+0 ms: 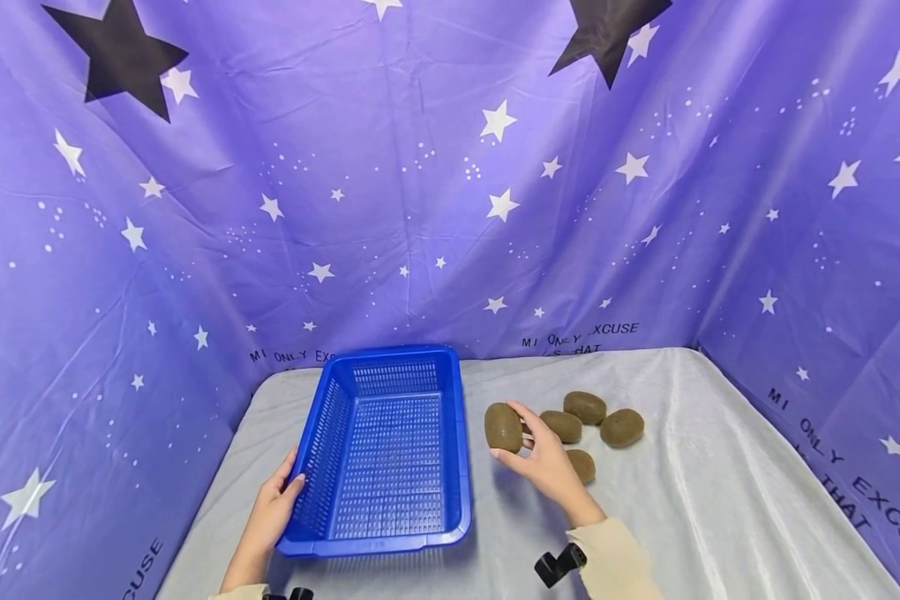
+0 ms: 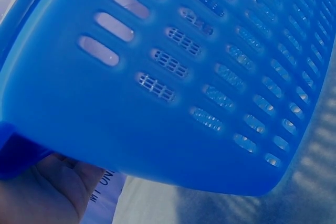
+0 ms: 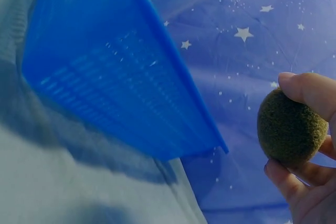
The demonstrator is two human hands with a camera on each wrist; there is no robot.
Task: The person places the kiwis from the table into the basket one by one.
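Observation:
My left hand (image 1: 268, 510) grips the left rim of a blue plastic basket (image 1: 462, 450), its thumb over the edge. The basket's slotted wall (image 2: 89, 124) fills most of the left wrist view, and its inside holds nothing. Just right of the basket, my right hand (image 1: 551, 467) holds a brown fuzzy kiwi (image 1: 504, 427) between thumb and fingers. In the right wrist view this kiwi (image 3: 290, 128) is up off the cloth, apart from the basket. Behind and beside the right hand lie several more kiwis (image 1: 622, 427), one partly hidden by the hand.
A pale grey cloth (image 1: 720, 483) covers the table. Purple star-printed curtains (image 1: 412, 208) hang close behind the table and along both sides. The basket's far end stands near the back curtain.

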